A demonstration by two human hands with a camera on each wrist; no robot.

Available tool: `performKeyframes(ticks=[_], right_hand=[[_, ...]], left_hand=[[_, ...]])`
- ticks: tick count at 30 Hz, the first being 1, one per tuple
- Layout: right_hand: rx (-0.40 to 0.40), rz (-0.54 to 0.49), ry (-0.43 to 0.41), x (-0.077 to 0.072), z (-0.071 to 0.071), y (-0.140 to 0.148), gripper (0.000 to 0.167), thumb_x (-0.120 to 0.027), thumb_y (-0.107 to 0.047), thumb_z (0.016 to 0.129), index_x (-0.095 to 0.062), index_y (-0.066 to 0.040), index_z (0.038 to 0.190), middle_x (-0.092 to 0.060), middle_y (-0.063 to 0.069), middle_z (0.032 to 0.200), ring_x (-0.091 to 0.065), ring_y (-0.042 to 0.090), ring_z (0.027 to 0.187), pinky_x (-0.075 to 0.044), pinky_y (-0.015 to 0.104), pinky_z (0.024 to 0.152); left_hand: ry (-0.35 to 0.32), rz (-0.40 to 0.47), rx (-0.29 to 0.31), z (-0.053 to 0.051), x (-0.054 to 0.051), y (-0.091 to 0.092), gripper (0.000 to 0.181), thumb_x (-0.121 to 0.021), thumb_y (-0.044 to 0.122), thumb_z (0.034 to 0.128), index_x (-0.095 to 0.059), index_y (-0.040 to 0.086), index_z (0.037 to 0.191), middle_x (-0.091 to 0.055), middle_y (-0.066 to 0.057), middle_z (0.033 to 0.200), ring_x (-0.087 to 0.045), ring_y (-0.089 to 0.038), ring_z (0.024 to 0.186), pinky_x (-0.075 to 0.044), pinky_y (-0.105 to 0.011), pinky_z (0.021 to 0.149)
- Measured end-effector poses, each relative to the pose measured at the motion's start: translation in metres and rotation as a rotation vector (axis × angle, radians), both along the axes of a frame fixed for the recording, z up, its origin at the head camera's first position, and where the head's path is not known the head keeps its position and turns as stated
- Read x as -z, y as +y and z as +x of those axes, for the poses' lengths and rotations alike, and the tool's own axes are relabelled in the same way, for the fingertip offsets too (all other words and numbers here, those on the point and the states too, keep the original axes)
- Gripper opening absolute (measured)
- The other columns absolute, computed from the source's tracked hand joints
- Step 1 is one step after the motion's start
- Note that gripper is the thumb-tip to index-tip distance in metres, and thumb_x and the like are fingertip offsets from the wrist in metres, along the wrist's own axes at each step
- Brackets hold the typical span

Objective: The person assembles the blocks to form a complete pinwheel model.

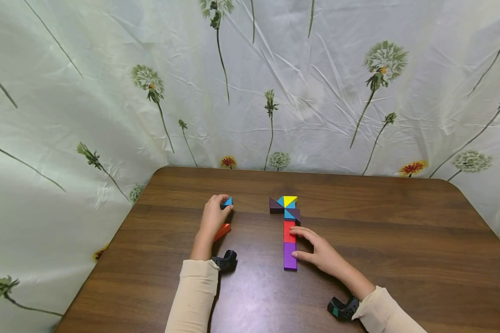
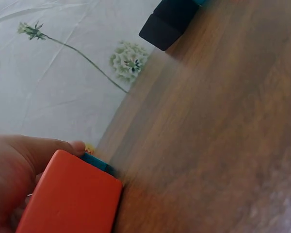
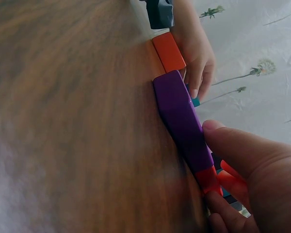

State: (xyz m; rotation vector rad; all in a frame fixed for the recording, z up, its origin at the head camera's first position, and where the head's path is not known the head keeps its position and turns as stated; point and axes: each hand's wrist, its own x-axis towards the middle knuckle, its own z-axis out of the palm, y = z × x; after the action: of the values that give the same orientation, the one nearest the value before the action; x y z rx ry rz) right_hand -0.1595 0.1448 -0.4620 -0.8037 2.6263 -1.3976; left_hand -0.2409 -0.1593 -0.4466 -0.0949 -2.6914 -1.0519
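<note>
In the head view my left hand (image 1: 212,217) pinches a blue triangular block (image 1: 229,201) at the table's left. An orange block (image 1: 222,231) lies beside that wrist, large in the left wrist view. A column of blocks stands at mid-table: a purple block (image 1: 290,257) nearest me, red blocks (image 1: 289,227) beyond it, then blue triangles (image 1: 289,216), dark triangular blocks (image 1: 276,206) and a yellow triangle (image 1: 290,200). Along the column's right side rests my right hand (image 1: 322,252), its thumb touching the purple block (image 3: 179,107) and its fingers at the red part (image 3: 208,179).
Both wrists carry black camera mounts (image 1: 226,261). The brown wooden table (image 1: 400,231) ends at a flower-patterned white curtain (image 1: 316,92) behind and on the left.
</note>
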Motion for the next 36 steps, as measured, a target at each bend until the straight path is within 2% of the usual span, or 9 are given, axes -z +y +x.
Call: performKeyframes(ticks=[4, 8, 14, 18, 22, 28, 36], right_hand=[[0.002, 0.002, 0.003, 0.001, 0.0, 0.0, 0.048, -0.071, -0.028, 0.077, -0.054, -0.014, 0.12, -0.047, 0.0, 0.13, -0.038, 0.022, 0.122, -0.03, 0.047, 0.098], [-0.001, 0.003, 0.004, 0.001, 0.0, 0.0, 0.048, -0.07, -0.029, 0.078, -0.053, -0.014, 0.12, -0.046, 0.0, 0.13, -0.038, 0.022, 0.122, -0.03, 0.047, 0.098], [-0.001, 0.001, 0.012, 0.001, -0.001, 0.0, 0.048, -0.07, -0.028, 0.078, -0.054, -0.014, 0.12, -0.047, -0.001, 0.13, -0.038, 0.021, 0.122, -0.03, 0.046, 0.098], [-0.001, 0.001, 0.012, 0.002, -0.001, 0.0, 0.048, -0.071, -0.028, 0.077, -0.053, -0.014, 0.12, -0.047, 0.0, 0.13, -0.038, 0.021, 0.122, -0.03, 0.046, 0.098], [-0.001, 0.001, 0.011, 0.002, 0.0, 0.0, 0.049, -0.07, -0.029, 0.078, -0.053, -0.014, 0.121, -0.046, 0.0, 0.13, -0.038, 0.021, 0.122, -0.03, 0.046, 0.098], [-0.005, -0.003, 0.005, 0.002, -0.001, 0.0, 0.048, -0.07, -0.028, 0.078, -0.053, -0.013, 0.121, -0.046, 0.0, 0.13, -0.038, 0.021, 0.122, -0.03, 0.046, 0.098], [-0.004, -0.002, -0.006, 0.001, -0.001, 0.0, 0.048, -0.07, -0.027, 0.078, -0.053, -0.013, 0.121, -0.046, 0.001, 0.13, -0.038, 0.023, 0.122, -0.03, 0.047, 0.098]], left_hand=[[-0.004, -0.007, -0.005, 0.0, -0.001, 0.0, 0.025, -0.067, 0.01, 0.0799, -0.062, 0.0, 0.103, -0.057, -0.013, 0.094, -0.055, -0.028, 0.089, -0.044, -0.04, 0.08], [0.034, -0.005, 0.01, 0.001, -0.006, 0.002, 0.024, -0.067, 0.009, 0.08, -0.063, 0.001, 0.102, -0.058, -0.012, 0.096, -0.055, -0.027, 0.088, -0.044, -0.039, 0.08], [0.118, 0.013, 0.088, 0.005, -0.022, 0.014, 0.023, -0.067, 0.006, 0.0792, -0.063, 0.001, 0.101, -0.057, -0.011, 0.094, -0.055, -0.023, 0.081, -0.047, -0.036, 0.072], [0.146, 0.025, 0.153, 0.008, -0.029, 0.026, 0.022, -0.066, 0.004, 0.0797, -0.063, 0.0, 0.101, -0.057, -0.011, 0.096, -0.057, -0.022, 0.085, -0.049, -0.033, 0.073], [0.131, 0.018, 0.228, 0.011, -0.032, 0.037, 0.023, -0.066, 0.005, 0.0807, -0.063, 0.002, 0.104, -0.057, -0.01, 0.1, -0.056, -0.021, 0.09, -0.049, -0.033, 0.075], [0.098, -0.013, 0.321, 0.015, -0.031, 0.052, 0.023, -0.065, 0.006, 0.0811, -0.062, 0.005, 0.104, -0.056, -0.007, 0.099, -0.054, -0.019, 0.087, -0.047, -0.034, 0.074], [0.024, -0.07, 0.408, 0.018, -0.024, 0.07, 0.021, -0.064, 0.007, 0.0822, -0.063, 0.005, 0.103, -0.056, -0.009, 0.1, -0.052, -0.021, 0.089, -0.046, -0.031, 0.075]])
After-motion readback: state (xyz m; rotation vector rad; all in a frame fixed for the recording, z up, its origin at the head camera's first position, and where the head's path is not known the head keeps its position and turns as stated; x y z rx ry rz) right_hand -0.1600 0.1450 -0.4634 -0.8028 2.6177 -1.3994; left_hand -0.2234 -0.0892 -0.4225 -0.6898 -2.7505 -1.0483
